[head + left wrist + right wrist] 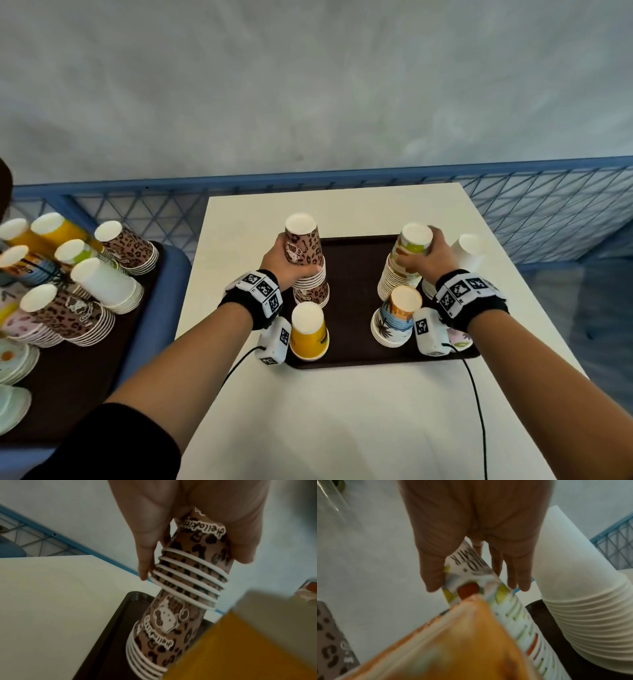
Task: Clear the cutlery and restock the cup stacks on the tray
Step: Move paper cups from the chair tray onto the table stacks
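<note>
**Both hands seating fresh cups onto the tray's stacks**

The wall fills the upper half of the head view, pale grey and bare, with a blue mesh railing (548, 192) crossing the middle of the frame below it. Under that, centre frame, stands a white table (342, 411), and at the left edge a second surface carries a supply of upturned cup stacks (102, 284) and some plates at lower left. No cutlery shows in any view.

On the table lies the dark tray (356, 308), centre frame. It holds a yellow stack (308, 334) at its near left, a palm-print stack (397, 318) at near right, and a plain white stack (466, 253) at far right.

The left hand (284, 265) is wrapped round a bundle of leopard-print cups (193, 566), which sits partly lowered over the leopard stack (164, 635) on the tray, a stretch of printed wall still showing between the two sets of rims. The right hand (428, 257) is clamped round the top of the fruit-print stack (520, 615), just left of the white one.

To do this well, I judge each bundle should go straight down along its stack's axis until the rims nest evenly. The leopard bundle looks slightly tilted in the wrist view, so squaring it first should prevent jamming. Paper walls crush easily; a light grip suffices.
</note>
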Demonstrator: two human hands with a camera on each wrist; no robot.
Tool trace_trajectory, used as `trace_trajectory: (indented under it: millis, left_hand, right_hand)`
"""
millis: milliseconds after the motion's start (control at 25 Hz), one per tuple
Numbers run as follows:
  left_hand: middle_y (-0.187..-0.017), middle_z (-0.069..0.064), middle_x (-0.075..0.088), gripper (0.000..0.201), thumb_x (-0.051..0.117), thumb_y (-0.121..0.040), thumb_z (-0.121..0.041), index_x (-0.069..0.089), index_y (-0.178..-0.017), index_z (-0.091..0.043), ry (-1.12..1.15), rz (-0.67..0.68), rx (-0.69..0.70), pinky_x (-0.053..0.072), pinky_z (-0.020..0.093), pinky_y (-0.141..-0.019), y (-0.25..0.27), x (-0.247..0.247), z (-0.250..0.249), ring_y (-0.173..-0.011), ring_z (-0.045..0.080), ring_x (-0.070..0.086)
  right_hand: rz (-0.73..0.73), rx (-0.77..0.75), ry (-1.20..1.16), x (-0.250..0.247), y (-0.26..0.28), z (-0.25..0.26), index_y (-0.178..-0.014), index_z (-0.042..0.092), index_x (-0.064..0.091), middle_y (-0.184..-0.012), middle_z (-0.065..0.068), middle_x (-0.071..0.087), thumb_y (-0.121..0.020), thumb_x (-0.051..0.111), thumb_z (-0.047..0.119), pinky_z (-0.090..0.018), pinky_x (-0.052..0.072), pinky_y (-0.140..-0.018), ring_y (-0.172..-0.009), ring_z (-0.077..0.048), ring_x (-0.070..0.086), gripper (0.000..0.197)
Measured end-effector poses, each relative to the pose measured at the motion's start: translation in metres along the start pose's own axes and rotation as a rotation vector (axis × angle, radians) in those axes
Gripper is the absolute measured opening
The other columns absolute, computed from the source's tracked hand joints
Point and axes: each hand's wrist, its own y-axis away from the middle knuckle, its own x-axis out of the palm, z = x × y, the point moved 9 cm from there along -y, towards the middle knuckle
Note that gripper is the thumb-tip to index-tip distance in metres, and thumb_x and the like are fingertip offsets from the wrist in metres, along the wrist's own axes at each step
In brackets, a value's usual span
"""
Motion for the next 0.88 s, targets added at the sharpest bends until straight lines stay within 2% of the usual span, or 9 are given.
trace_trajectory:
  millis: [160,280,400,480,560,640,720,800,880]
  left_hand:
    - [-0.12,0.004,0.058,0.067,0.078,-0.07,-0.017,0.045,-0.128,-0.02,-0.033,0.032,-0.018,0.04,0.025,-0.09,-0.001,0.013,0.01,-0.11,0.019,0.052]
    - [-0.118,0.005,0.061,0.065,0.079,-0.069,-0.016,0.048,-0.126,-0.021,-0.073,0.022,-0.018,0.039,0.023,-0.088,-0.002,0.016,0.011,-0.109,0.02,0.055]
    - [-0.125,0.007,0.06,0.066,0.077,-0.072,-0.021,0.046,-0.13,-0.019,-0.143,0.033,-0.023,0.039,0.024,-0.093,0.001,0.017,0.009,-0.118,0.024,0.053]
    - [-0.131,0.007,0.056,0.068,0.075,-0.075,-0.026,0.042,-0.133,-0.018,-0.239,0.095,-0.06,0.038,0.029,-0.1,0.003,0.017,0.01,-0.124,0.026,0.05]
    - [-0.135,0.006,0.053,0.068,0.073,-0.076,-0.028,0.041,-0.135,-0.017,-0.265,0.173,-0.106,0.036,0.032,-0.104,0.007,0.013,0.013,-0.128,0.026,0.047]
    - [-0.14,0.006,0.048,0.066,0.072,-0.078,-0.027,0.042,-0.136,-0.017,-0.184,0.174,-0.138,0.036,0.034,-0.107,0.014,-0.002,0.014,-0.131,0.025,0.044]
    - [-0.142,0.006,0.043,0.057,0.068,-0.081,-0.028,0.045,-0.133,-0.018,-0.071,0.122,-0.168,0.038,0.037,-0.105,0.024,-0.024,0.02,-0.129,0.024,0.044]
    - [-0.14,0.007,0.044,0.049,0.067,-0.082,-0.027,0.051,-0.127,-0.018,0.019,0.074,-0.174,0.041,0.036,-0.1,0.041,-0.053,0.032,-0.124,0.025,0.047]
    - [-0.136,0.008,0.048,0.043,0.068,-0.082,-0.024,0.055,-0.122,-0.016,0.023,-0.015,-0.165,0.041,0.031,-0.097,0.057,-0.093,0.05,-0.121,0.024,0.049]
  right_hand:
    - [-0.02,-0.051,-0.003,-0.002,0.005,0.008,-0.128,0.012,0.038,-0.116,-0.01,0.055,-0.073,0.076,0.015,-0.03,0.042,-0.085,-0.1,-0.02,0.05,0.066]
    - [-0.027,-0.025,-0.018,0.0,0.006,0.005,-0.125,0.009,0.039,-0.117,-0.013,0.057,-0.073,0.075,0.015,-0.031,0.043,-0.086,-0.1,-0.022,0.052,0.064]
    - [-0.018,0.052,0.008,0.002,0.007,0.0,-0.126,0.005,0.039,-0.123,-0.016,0.056,-0.071,0.077,0.013,-0.035,0.043,-0.092,-0.112,-0.03,0.054,0.068]
    - [0.031,0.125,0.073,0.001,0.01,-0.001,-0.129,0.004,0.037,-0.129,-0.016,0.053,-0.069,0.078,0.013,-0.038,0.041,-0.098,-0.119,-0.032,0.05,0.074]
    - [0.027,0.131,0.177,-0.007,0.016,0.011,-0.131,0.004,0.037,-0.132,-0.018,0.051,-0.069,0.078,0.016,-0.04,0.04,-0.099,-0.121,-0.033,0.049,0.075]
    - [-0.063,0.037,0.266,-0.017,0.027,0.038,-0.133,0.009,0.036,-0.133,-0.019,0.047,-0.07,0.076,0.02,-0.043,0.041,-0.099,-0.121,-0.035,0.047,0.075]
    - [-0.139,-0.123,0.348,-0.013,0.048,0.076,-0.133,0.012,0.037,-0.135,-0.02,0.041,-0.075,0.071,0.022,-0.046,0.039,-0.1,-0.122,-0.038,0.043,0.069]
    - [-0.105,-0.257,0.418,0.019,0.074,0.116,-0.133,0.013,0.039,-0.138,-0.019,0.037,-0.08,0.065,0.024,-0.047,0.036,-0.102,-0.125,-0.039,0.038,0.06]
    - [-0.003,-0.35,0.436,0.068,0.099,0.149,-0.131,0.014,0.042,-0.14,-0.016,0.037,-0.083,0.062,0.025,-0.046,0.036,-0.102,-0.127,-0.037,0.036,0.053]
